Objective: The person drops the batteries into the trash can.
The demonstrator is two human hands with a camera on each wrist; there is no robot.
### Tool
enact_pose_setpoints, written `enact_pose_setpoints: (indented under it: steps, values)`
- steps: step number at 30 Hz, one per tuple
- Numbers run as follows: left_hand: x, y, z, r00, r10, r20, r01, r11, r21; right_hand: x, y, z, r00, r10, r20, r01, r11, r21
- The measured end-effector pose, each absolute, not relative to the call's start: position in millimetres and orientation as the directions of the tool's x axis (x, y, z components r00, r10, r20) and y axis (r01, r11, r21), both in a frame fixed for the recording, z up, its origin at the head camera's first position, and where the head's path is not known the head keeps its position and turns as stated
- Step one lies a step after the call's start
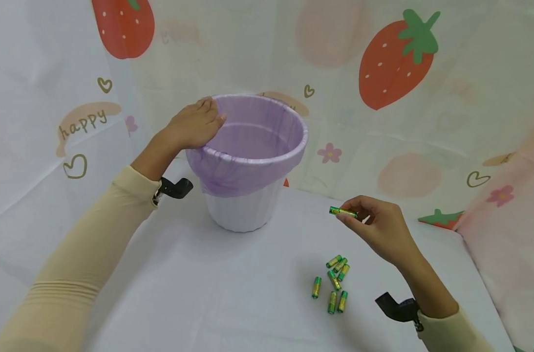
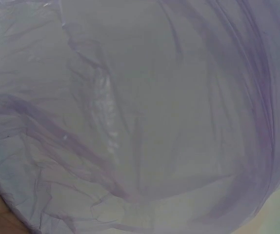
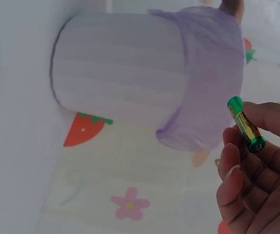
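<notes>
A white trash can [image 1: 245,210] stands upright, lined with a purple plastic bag [image 1: 240,178] folded down over its rim. My left hand [image 1: 196,122] holds the rim at its left side, the thumb lying toward the inside. The left wrist view is filled by the bag [image 2: 145,112], with a bit of that hand [image 2: 3,214] at the lower left corner. To the right of the can, my right hand [image 1: 376,225] pinches a green and yellow battery [image 3: 246,126] between thumb and fingers, raised above the table. Several like batteries [image 1: 332,300] lie loosely grouped on the table below it.
A white cloth covers the table [image 1: 196,288]. Behind it hangs a backdrop [image 1: 258,44] printed with strawberries, hearts and flowers. A pinkish cloth side [image 1: 508,234] borders the table on the right.
</notes>
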State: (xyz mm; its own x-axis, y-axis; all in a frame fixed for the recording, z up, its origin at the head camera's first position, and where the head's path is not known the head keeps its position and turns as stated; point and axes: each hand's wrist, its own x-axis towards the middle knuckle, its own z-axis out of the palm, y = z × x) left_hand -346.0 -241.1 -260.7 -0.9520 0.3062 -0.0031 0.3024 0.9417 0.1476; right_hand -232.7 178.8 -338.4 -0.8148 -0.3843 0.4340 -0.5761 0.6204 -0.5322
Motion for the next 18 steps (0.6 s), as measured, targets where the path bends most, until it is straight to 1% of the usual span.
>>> enact_pose_setpoints:
  steps: [6,18]
  values:
    - [-347,-241,-260,-0.950,0.311,0.005,0.309,0.943,0.127,-246,170,-321,-0.789,-0.404,0.464,-0.610,0.609,-0.507]
    - [-344,-240,-259,-0.948,0.318,0.010,0.316,0.940,0.132,-276,152,-289,-0.769,-0.406,0.494,-0.632,0.602,-0.488]
